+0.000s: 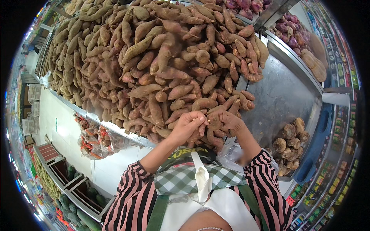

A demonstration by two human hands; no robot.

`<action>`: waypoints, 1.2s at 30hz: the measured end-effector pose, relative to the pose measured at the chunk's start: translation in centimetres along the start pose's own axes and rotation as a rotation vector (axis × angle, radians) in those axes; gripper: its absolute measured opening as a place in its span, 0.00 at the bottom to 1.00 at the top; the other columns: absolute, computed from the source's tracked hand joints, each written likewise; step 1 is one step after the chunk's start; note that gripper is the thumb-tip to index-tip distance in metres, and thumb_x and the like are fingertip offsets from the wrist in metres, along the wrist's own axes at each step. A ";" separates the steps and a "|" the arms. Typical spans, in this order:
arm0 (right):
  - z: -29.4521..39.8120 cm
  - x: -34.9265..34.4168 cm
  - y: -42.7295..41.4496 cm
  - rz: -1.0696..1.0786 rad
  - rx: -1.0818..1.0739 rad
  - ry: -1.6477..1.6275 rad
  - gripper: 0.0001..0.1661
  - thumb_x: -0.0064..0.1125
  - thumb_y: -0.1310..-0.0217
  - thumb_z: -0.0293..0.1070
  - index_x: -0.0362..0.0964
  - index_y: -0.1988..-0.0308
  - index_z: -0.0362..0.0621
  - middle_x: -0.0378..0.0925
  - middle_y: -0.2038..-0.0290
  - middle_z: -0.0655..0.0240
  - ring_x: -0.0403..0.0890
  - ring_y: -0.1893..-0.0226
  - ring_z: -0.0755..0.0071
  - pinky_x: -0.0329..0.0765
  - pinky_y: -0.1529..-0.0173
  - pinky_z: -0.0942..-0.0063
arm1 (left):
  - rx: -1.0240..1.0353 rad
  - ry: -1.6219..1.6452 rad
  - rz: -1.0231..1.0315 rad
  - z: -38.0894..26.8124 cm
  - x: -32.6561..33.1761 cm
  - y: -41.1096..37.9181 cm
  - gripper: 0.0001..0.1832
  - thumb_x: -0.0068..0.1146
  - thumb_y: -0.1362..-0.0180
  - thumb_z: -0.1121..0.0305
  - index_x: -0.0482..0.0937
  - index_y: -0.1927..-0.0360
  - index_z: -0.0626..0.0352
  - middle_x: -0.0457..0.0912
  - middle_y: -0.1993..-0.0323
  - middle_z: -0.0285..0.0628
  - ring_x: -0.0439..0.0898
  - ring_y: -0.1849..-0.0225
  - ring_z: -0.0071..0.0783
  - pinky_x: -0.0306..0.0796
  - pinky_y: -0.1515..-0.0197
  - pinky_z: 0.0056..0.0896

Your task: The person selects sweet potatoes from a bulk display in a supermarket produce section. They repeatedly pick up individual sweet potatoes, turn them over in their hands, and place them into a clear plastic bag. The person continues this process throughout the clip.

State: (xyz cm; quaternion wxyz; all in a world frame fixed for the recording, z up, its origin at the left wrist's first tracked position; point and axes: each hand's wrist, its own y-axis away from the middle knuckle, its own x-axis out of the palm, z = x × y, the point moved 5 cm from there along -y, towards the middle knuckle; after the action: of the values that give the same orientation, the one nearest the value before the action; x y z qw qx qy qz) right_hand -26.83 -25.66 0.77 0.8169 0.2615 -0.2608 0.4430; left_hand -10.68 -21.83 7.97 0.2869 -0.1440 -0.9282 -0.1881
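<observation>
A sweet potato (214, 122) is held up in front of my chest, above the near edge of a large pile of sweet potatoes (150, 63). My right hand (229, 119) grips it from the right with curled fingers. Thumb and fingers of my left hand (190, 125) pinch together at its left end; the exact contact is partly hidden by the fingers. More sweet potatoes lie just under both hands, some reaching down to my checked apron (173, 177).
Right of the pile is a metal display surface (274, 89), with brown root vegetables (289, 144) in its near corner. A clear plastic bag (231, 156) lies by my right forearm. Red onions (289, 31) and butternut squashes (313, 65) sit beyond. Bagged produce (98, 138) hangs along the left edge.
</observation>
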 end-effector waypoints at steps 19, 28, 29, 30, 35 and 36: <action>21.6 2.3 -9.2 -0.406 -0.530 0.762 0.33 0.40 0.24 0.51 0.58 0.31 0.41 0.75 0.44 0.63 0.77 0.50 0.73 0.75 0.48 0.73 | -0.438 0.613 -0.194 4.9 -2.7 3.0 0.26 0.54 0.40 0.70 0.64 0.38 0.62 0.77 0.56 0.48 0.79 0.53 0.45 0.76 0.47 0.46; 8.0 -10.3 -1.9 -0.710 0.022 1.483 0.16 0.57 0.36 0.37 0.75 0.54 0.37 0.80 0.62 0.52 0.81 0.59 0.49 0.77 0.54 0.59 | -0.400 0.470 -0.141 5.3 -3.4 2.5 0.24 0.60 0.38 0.64 0.69 0.42 0.61 0.80 0.54 0.42 0.81 0.57 0.33 0.77 0.58 0.31; 6.6 -10.0 -1.8 -0.665 0.118 1.616 0.15 0.58 0.38 0.35 0.75 0.55 0.37 0.79 0.61 0.49 0.79 0.58 0.42 0.76 0.53 0.55 | -0.386 0.505 -0.120 6.0 -3.6 2.5 0.23 0.60 0.39 0.65 0.69 0.42 0.61 0.81 0.56 0.42 0.81 0.59 0.32 0.77 0.59 0.30; 5.2 -9.8 -1.8 -0.637 0.007 1.745 0.14 0.58 0.42 0.33 0.75 0.57 0.36 0.78 0.58 0.47 0.75 0.51 0.39 0.74 0.47 0.52 | -0.339 0.518 -0.113 7.0 -4.3 2.4 0.23 0.60 0.40 0.65 0.70 0.43 0.61 0.81 0.58 0.42 0.81 0.60 0.31 0.77 0.60 0.30; 3.0 -10.0 -2.6 -0.444 0.150 1.793 0.22 0.54 0.42 0.34 0.74 0.49 0.34 0.77 0.50 0.49 0.73 0.47 0.45 0.68 0.38 0.55 | -0.273 0.253 -0.218 6.4 -7.7 1.0 0.16 0.58 0.41 0.70 0.73 0.50 0.63 0.78 0.74 0.38 0.78 0.74 0.26 0.74 0.70 0.26; 3.2 -10.5 -2.5 -0.414 0.234 1.789 0.26 0.53 0.41 0.37 0.71 0.46 0.34 0.75 0.47 0.50 0.72 0.45 0.45 0.68 0.36 0.57 | -0.226 0.267 -0.200 6.0 -7.4 0.6 0.15 0.58 0.40 0.69 0.73 0.51 0.62 0.76 0.72 0.35 0.76 0.72 0.23 0.73 0.69 0.25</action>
State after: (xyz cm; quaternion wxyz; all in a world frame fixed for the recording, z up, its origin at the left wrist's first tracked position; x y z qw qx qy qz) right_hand -30.23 -35.10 -4.33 0.7455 -0.0553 0.5654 0.3486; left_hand -7.44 -19.87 -0.75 0.3692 -0.0563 -0.8647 -0.3360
